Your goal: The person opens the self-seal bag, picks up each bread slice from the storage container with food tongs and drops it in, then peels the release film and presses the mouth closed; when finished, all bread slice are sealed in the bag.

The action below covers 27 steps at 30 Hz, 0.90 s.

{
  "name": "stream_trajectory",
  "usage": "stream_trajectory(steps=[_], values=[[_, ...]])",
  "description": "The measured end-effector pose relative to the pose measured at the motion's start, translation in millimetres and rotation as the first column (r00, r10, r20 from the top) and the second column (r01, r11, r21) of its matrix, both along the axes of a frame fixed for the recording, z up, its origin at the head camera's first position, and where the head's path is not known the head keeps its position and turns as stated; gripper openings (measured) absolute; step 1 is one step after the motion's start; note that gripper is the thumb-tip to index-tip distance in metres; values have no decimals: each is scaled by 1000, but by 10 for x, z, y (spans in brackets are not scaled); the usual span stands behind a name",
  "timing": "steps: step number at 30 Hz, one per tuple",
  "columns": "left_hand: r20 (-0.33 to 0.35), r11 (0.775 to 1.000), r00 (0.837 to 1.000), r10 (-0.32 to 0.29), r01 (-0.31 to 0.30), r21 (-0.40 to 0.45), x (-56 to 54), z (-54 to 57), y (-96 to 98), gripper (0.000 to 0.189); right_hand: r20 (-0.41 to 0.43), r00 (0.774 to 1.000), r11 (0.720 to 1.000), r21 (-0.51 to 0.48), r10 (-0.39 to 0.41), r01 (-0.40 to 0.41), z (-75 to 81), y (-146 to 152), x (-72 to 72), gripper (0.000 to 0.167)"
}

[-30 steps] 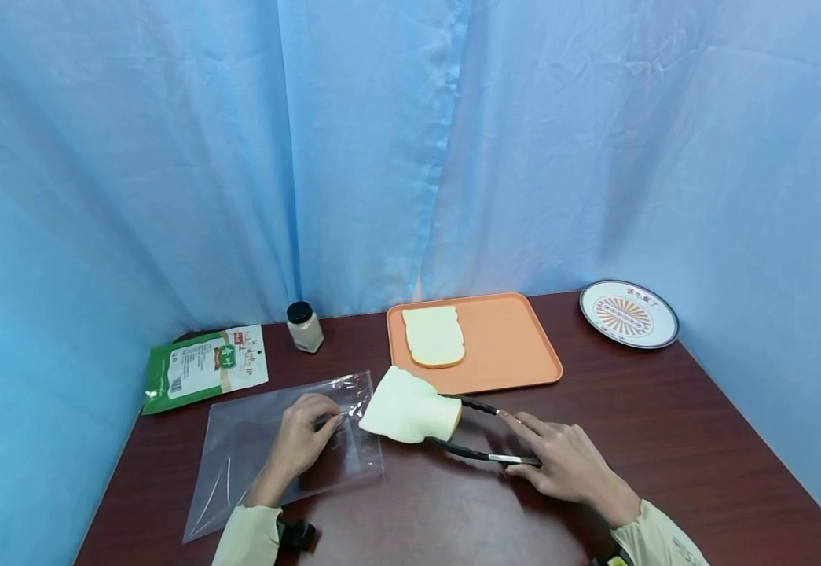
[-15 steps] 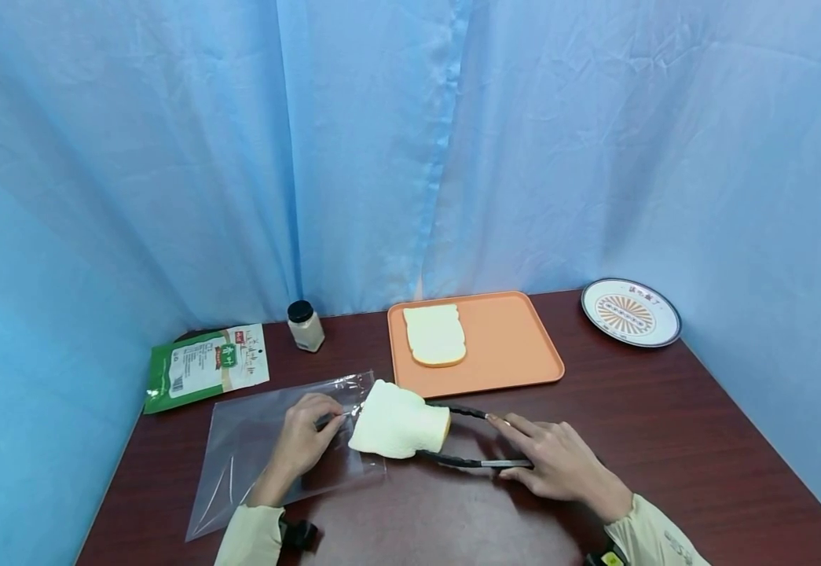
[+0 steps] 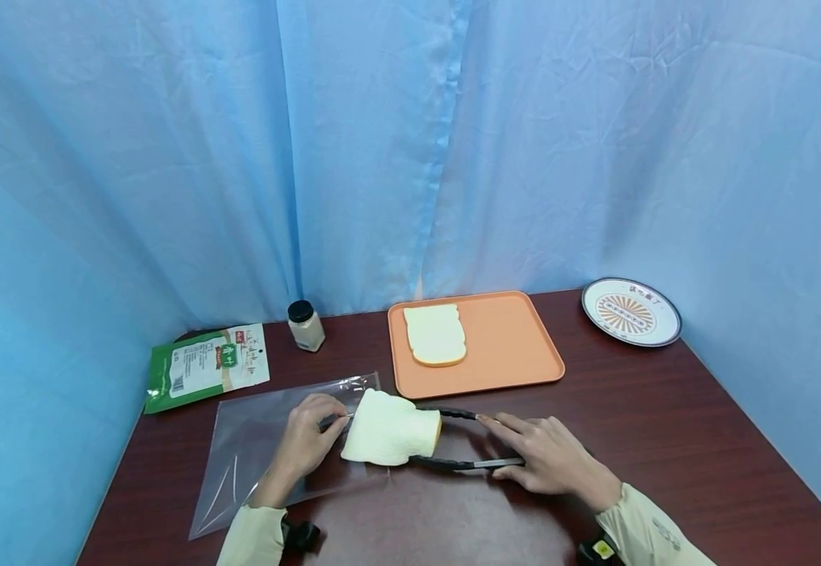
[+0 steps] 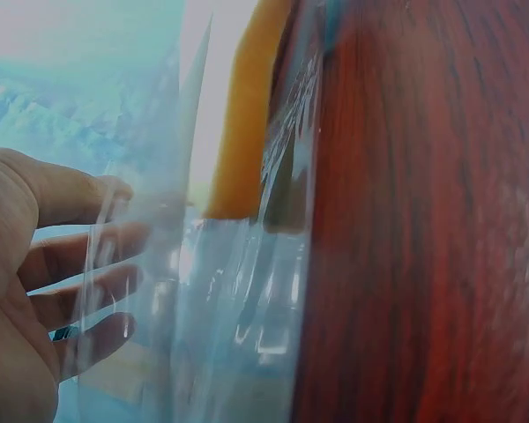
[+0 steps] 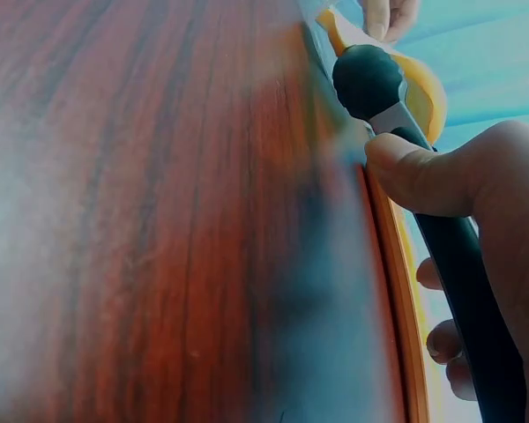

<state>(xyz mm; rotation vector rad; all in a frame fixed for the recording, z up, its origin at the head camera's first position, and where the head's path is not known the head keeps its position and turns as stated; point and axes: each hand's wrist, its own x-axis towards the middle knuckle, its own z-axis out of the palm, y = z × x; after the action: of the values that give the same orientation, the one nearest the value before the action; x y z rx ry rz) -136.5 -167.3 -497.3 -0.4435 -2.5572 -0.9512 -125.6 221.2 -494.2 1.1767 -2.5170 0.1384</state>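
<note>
My left hand [image 3: 302, 442] pinches the upper film of a clear plastic bag [image 3: 236, 448] at its right-hand opening, lifting that edge. My right hand [image 3: 553, 457] grips black-and-silver tongs [image 3: 445, 464], thumb on one arm and fingers on the other. Between the tong tips a white bread slice [image 3: 385, 431] is squeezed, its sides bent in. The slice's left end overlaps the bag's mouth, close to my left fingertips. In the left wrist view, the orange-brown crust [image 4: 240, 132] shows against the raised film [image 4: 229, 291]. The right wrist view shows one tong arm [image 5: 458, 273] under my thumb.
Behind the hands lies an orange tray [image 3: 505, 346] with another bread slice [image 3: 434, 336] on its left part. A black-lidded jar [image 3: 307, 332] and a green-and-white packet [image 3: 201, 368] stand at the back left. A patterned plate [image 3: 654, 322] leans at the back right by the curtain.
The right hand has moved left and slightly nearer the body, carrying the tongs and bread slice further over the bag's mouth. The left hand has barely moved, still pinching the film.
</note>
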Motion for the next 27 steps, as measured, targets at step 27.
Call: stream_trajectory(steps=[27], values=[[-133, 995, 988, -82, 88, 37, 19, -35, 54, 17, 18, 994, 994, -4, 112, -111, -84, -169, -194, 77]])
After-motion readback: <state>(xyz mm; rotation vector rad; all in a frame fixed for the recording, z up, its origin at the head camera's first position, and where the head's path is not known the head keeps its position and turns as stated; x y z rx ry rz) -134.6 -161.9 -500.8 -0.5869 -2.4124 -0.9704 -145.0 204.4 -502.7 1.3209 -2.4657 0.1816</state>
